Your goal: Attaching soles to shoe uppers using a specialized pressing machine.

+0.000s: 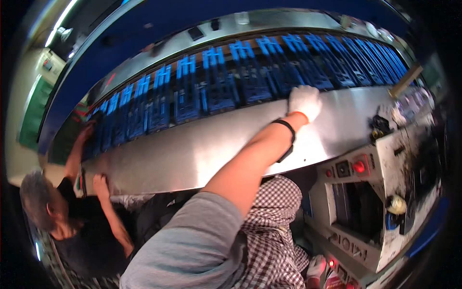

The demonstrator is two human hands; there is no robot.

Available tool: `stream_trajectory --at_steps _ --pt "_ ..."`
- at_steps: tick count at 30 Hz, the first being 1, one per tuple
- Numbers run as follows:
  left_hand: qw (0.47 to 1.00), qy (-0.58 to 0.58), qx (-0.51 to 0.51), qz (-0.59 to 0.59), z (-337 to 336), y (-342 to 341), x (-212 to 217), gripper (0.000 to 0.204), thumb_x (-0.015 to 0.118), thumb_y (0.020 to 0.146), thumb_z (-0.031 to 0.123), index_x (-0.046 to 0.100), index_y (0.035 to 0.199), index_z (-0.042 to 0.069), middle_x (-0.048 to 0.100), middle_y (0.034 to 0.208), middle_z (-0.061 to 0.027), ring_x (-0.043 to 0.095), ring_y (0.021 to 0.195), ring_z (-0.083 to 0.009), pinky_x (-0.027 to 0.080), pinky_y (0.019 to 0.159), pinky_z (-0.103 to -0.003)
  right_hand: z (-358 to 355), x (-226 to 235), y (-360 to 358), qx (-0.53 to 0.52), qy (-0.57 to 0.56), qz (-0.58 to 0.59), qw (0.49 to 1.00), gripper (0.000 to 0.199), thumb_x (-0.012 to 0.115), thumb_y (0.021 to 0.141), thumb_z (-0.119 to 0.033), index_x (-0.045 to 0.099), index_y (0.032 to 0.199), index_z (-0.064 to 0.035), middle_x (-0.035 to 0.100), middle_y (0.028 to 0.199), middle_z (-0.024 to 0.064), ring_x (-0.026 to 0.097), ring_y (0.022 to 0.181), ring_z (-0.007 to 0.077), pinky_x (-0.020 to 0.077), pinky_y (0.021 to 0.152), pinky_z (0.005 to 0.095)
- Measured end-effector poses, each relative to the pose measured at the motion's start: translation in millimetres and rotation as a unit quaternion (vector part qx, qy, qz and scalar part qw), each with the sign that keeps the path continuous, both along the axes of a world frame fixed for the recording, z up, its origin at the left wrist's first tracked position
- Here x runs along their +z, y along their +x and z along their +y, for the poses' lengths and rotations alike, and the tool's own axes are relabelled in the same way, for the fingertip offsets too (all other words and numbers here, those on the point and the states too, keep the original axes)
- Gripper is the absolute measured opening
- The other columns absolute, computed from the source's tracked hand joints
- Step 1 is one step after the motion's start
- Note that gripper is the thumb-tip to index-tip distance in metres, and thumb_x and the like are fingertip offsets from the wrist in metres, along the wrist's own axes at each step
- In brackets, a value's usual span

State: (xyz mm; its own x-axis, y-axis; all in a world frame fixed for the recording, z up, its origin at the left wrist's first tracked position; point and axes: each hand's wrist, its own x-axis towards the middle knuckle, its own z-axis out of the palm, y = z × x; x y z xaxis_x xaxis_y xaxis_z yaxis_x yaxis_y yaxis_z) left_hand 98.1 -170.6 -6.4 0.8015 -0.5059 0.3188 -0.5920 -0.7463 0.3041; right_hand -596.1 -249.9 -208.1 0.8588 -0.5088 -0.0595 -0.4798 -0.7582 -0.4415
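My left hand (304,101), in a white glove with a black band at the wrist, reaches up and to the right across the curved steel ledge (192,149). Its bent fingers rest at the near edge of a long row of blue carriers (216,89) that runs along the machine. Whether the fingers grip one of them is hidden. My right hand (315,267), also in a white glove, shows only in part at the bottom edge, low beside my checked shirt and close to some red buttons.
A co-worker in a dark shirt sits at the left, with one hand (101,184) on the ledge and the other hand (86,132) at the blue carriers. A grey control panel with a red button (358,167) stands at the right.
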Motion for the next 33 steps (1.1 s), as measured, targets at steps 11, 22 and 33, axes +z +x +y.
stream_trajectory --at_steps 11,22,33 --pt "1.000 -0.004 -0.014 -0.028 2.1 11.7 -13.7 0.037 0.048 0.095 0.030 0.075 0.111 0.011 0.075 0.106 -0.0192 0.070 0.103 -0.0393 0.054 0.091 -0.056 9.3 37.7 33.8 -0.025 -0.021 0.016 0.999 0.013 0.066 0.080 -0.014 0.061 0.077 -0.0026 0.062 0.081 0.0206 0.060 0.082 0.0443 0.0469 0.072 0.0539" --pt "0.996 -0.009 0.011 -0.092 -1.4 17.7 -26.8 0.035 0.050 0.096 0.031 0.074 0.111 0.010 0.071 0.114 -0.0153 0.066 0.108 -0.0351 0.052 0.093 -0.051 12.8 43.2 34.8 -0.033 -0.022 0.010 0.999 0.012 0.067 0.080 -0.014 0.062 0.077 -0.0031 0.062 0.081 0.0192 0.060 0.082 0.0426 0.0485 0.073 0.0525" --pt "0.996 0.007 -0.010 -0.094 0.9 19.3 -32.2 0.030 0.051 0.098 0.026 0.075 0.109 0.012 0.072 0.112 -0.0131 0.066 0.108 -0.0340 0.052 0.093 -0.051 11.3 46.4 33.0 -0.031 -0.033 0.006 0.999 0.014 0.068 0.080 -0.015 0.060 0.076 -0.0041 0.061 0.080 0.0185 0.060 0.082 0.0421 0.0475 0.073 0.0520"
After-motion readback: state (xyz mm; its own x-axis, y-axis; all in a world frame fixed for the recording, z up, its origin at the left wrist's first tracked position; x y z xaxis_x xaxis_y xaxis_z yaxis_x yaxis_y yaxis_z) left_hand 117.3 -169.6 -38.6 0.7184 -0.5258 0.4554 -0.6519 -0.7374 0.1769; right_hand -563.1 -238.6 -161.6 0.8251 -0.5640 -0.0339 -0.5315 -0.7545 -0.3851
